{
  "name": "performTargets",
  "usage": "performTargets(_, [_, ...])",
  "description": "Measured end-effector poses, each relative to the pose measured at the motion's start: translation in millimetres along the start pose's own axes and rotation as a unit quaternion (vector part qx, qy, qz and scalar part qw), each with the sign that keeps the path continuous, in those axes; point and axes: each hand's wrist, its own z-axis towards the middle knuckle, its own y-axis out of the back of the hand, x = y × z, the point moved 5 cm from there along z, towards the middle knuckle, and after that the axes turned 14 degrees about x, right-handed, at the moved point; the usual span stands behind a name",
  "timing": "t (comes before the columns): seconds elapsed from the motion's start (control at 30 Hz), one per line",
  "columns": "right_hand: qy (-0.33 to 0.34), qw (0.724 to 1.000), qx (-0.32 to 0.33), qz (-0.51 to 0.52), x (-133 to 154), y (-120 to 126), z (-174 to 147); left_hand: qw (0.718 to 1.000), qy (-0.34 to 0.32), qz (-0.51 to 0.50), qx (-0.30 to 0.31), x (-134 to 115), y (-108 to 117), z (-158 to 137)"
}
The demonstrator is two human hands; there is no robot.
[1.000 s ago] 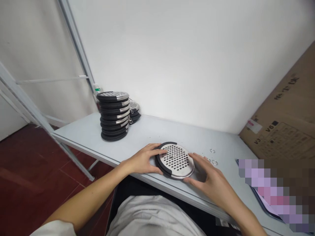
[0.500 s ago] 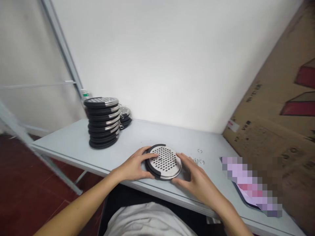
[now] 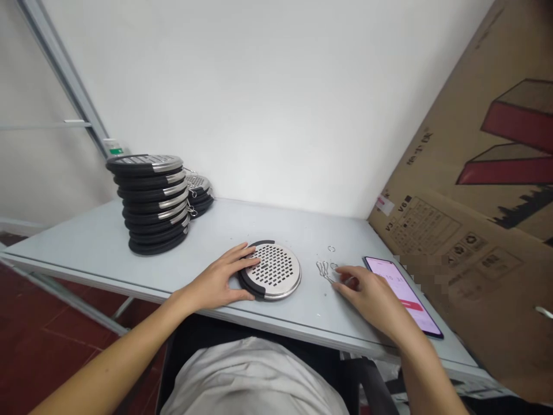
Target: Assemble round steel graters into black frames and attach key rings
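A round metal plate [image 3: 279, 271] with rows of slots lies flat on the table, a black rubber band covering its left edge. My left hand [image 3: 224, 276] grips that edge, two fingers over the top and the thumb at the near side. To the right, several small wire clips [image 3: 322, 268] lie beside a metal ring [image 3: 334, 266]. My right hand [image 3: 365, 291] reaches among them, its thumb and forefinger apart at the clips and the other fingers curled. Another ring [image 3: 331, 249] lies farther back.
A tall stack of similar black-edged plates [image 3: 151, 202] stands at the left, with a shorter stack [image 3: 201, 196] and a bottle [image 3: 113, 147] behind. A phone [image 3: 406, 297] lies beyond my right hand. At the right leans a large cardboard box [image 3: 453, 230].
My right hand has let go of the plate's right side and moved right to the small clips and rings. My left hand stays on the plate. The camera view has shifted.
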Motion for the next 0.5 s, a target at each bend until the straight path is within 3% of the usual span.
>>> performTargets(0.2, [0.004,0.998,0.027,-0.051,12,-6,4,0.998,-0.033,0.023,-0.054,-7,4,-3])
performTargets(0.3, [-0.009,0.997,0.043,-0.068,12,-8,8,0.985,0.049,-0.06,-0.157,0,13,-5])
performTargets(0.4, [-0.019,0.994,0.057,-0.09,12,-11,13,0.936,0.148,-0.22,-0.231,11,13,-4])
performTargets(0.5, [-0.027,0.994,0.064,-0.087,11,-15,16,0.861,0.194,-0.432,-0.183,17,1,2])
